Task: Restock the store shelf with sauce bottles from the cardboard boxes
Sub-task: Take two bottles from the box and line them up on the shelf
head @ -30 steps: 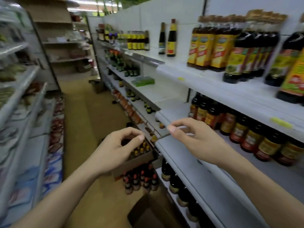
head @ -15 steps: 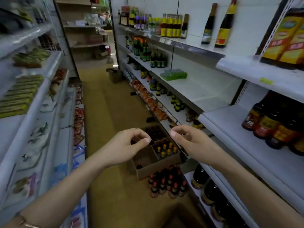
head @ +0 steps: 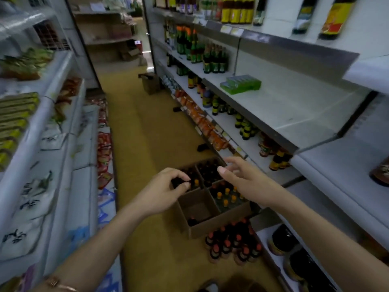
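Note:
An open cardboard box [head: 219, 225] with dividers stands on the yellow floor by the right-hand shelving. One compartment holds orange-capped bottles [head: 226, 197], and the far ones hold dark bottles [head: 210, 171]. A cluster of red-capped sauce bottles [head: 233, 243] stands on the floor in front of the box. My left hand [head: 162, 192] hovers above the box with its fingers loosely curled and holds nothing. My right hand [head: 246, 182] hovers beside it with relaxed, spread fingers, also holding nothing. A wide white shelf [head: 294, 114] to the right is mostly bare.
Shelving lines both sides of the narrow aisle, with packets on the left shelves [head: 21, 114]. Another box [head: 150, 83] stands farther down the aisle. Large dark bottles [head: 282, 241] fill the bottom right shelf. A green pack [head: 240, 84] lies on the middle shelf.
My view has swung left and down, from the stocked shelf toward the box on the floor. Both hands stayed in front of me, and the right fingers have spread.

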Demonstrator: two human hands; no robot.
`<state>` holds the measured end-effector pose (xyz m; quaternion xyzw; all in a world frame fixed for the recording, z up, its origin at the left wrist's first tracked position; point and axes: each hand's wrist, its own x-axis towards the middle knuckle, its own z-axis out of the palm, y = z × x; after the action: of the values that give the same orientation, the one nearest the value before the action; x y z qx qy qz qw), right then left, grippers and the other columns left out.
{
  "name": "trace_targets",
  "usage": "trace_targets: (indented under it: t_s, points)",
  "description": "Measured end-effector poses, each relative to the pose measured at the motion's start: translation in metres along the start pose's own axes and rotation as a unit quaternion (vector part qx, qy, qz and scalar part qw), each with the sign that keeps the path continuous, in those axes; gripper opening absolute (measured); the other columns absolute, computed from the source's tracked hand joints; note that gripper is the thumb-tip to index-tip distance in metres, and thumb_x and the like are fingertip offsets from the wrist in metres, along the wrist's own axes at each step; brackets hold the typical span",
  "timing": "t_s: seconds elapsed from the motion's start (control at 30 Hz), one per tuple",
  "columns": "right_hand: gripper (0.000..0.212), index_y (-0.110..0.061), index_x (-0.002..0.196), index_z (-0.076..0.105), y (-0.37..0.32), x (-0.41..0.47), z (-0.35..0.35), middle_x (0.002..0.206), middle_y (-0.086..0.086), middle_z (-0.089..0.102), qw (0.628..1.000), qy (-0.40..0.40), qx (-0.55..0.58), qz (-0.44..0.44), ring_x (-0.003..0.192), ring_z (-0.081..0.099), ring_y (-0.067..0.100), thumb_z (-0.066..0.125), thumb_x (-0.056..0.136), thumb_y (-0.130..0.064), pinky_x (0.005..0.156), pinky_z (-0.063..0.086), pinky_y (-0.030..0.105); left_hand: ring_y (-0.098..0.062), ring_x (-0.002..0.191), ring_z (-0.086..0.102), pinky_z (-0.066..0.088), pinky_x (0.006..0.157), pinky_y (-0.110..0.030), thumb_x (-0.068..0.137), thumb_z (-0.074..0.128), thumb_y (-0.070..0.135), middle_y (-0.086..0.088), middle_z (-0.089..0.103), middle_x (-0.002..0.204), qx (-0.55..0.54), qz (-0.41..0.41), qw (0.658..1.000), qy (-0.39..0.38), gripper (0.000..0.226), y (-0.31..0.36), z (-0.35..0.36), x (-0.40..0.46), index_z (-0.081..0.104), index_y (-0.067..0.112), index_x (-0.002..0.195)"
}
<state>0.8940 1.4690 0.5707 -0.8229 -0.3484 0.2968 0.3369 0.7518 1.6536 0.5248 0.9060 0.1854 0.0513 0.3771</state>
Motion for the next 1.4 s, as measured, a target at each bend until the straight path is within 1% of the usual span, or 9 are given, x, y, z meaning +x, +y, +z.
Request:
trace_targets:
  t_s: [0.33,0.5,0.6,0.83,0.97,1.1,1.2,1.27,1.4]
  points:
    - [0.060,-0.025,0.145,0.038,0.031,0.184,-0.014,0.140,-0.003,0.047,0.998,-0.021,0.055,0.028,0.124,0.049,0.014,0.041,0.095,-0.057,0.088,0.041,0.024,-0.009,0.100,0.058,0.046,0.084,-0.024,0.099,0.045,0.042,0.006,0.061,0.108,0.031,-0.058,0.995,-0.069,0.025,-0.029,-0.016,0.159,0.062,0.026,0.110]
    - [0.056,-0.022,0.143,0.041,0.076,0.211,-0.031,0.140,-0.001,0.049,0.996,-0.015,0.056,0.075,0.126,0.048,0.014,0.041,0.097,-0.053,0.096,0.044,0.029,-0.009,0.057,0.062,0.052,0.059,-0.025,0.100,0.047,0.030,0.008,0.064,0.065,-0.010,-0.069,0.983,-0.168,0.012,-0.048,0.018,0.201,0.059,0.027,0.101]
    - [0.055,-0.020,0.143,0.042,0.112,0.214,-0.036,0.141,0.000,0.049,0.990,0.003,0.064,0.126,0.125,0.049,0.017,0.042,0.097,-0.051,0.096,0.044,0.030,-0.009,0.047,0.054,0.045,0.051,-0.023,0.102,0.045,0.025,0.009,0.057,0.054,0.006,-0.058,0.980,-0.191,0.020,-0.067,0.039,0.232,0.057,0.033,0.087]
    - [0.054,-0.018,0.142,0.043,0.164,0.209,-0.020,0.144,0.004,0.046,0.971,0.054,0.097,0.210,0.125,0.051,0.020,0.045,0.097,-0.047,0.097,0.046,0.029,-0.005,0.065,0.063,0.054,0.068,-0.027,0.100,0.048,0.031,0.008,0.065,0.070,0.006,-0.018,0.969,-0.247,0.021,-0.096,0.081,0.285,0.062,0.030,0.084]
    - [0.051,-0.019,0.139,0.047,0.165,0.230,-0.013,0.137,0.003,0.050,0.958,0.101,0.108,0.245,0.114,0.056,0.017,0.048,0.096,-0.047,0.096,0.050,0.038,-0.020,0.071,0.065,0.055,0.072,-0.042,0.097,0.046,0.043,0.006,0.067,0.074,-0.002,0.012,0.958,-0.285,0.027,-0.120,0.081,0.324,0.064,0.031,0.080]
    - [0.049,-0.018,0.138,0.047,0.160,0.286,0.007,0.134,0.001,0.050,0.958,0.108,0.086,0.250,0.115,0.052,0.013,0.047,0.097,-0.045,0.094,0.045,0.027,-0.004,0.082,0.063,0.052,0.078,-0.028,0.096,0.038,0.050,0.013,0.066,0.087,0.009,0.021,0.954,-0.297,0.034,-0.161,0.068,0.379,0.066,0.029,0.091]
    - [0.050,-0.022,0.137,0.046,0.160,0.346,0.031,0.134,0.002,0.050,0.960,0.087,0.094,0.248,0.118,0.052,0.016,0.047,0.096,-0.050,0.098,0.046,0.032,0.009,0.068,0.056,0.039,0.060,-0.011,0.100,0.041,0.039,0.014,0.055,0.074,0.016,0.035,0.958,-0.283,0.032,-0.205,0.059,0.415,0.067,0.021,0.098]
    - [0.049,-0.021,0.138,0.046,0.162,0.386,0.049,0.133,0.000,0.049,0.963,0.080,0.100,0.239,0.118,0.052,0.016,0.047,0.096,-0.048,0.093,0.044,0.027,0.004,0.070,0.057,0.038,0.058,-0.013,0.100,0.041,0.040,0.012,0.055,0.077,0.028,0.035,0.960,-0.276,0.033,-0.238,0.059,0.433,0.066,0.018,0.101]
    - [0.047,-0.020,0.137,0.047,0.179,0.442,0.085,0.129,-0.002,0.048,0.961,0.078,0.112,0.240,0.114,0.052,0.012,0.049,0.097,-0.045,0.084,0.040,0.019,-0.012,0.093,0.059,0.049,0.080,-0.030,0.100,0.043,0.037,0.004,0.061,0.102,0.032,0.006,0.964,-0.265,0.031,-0.303,0.077,0.449,0.064,0.018,0.111]
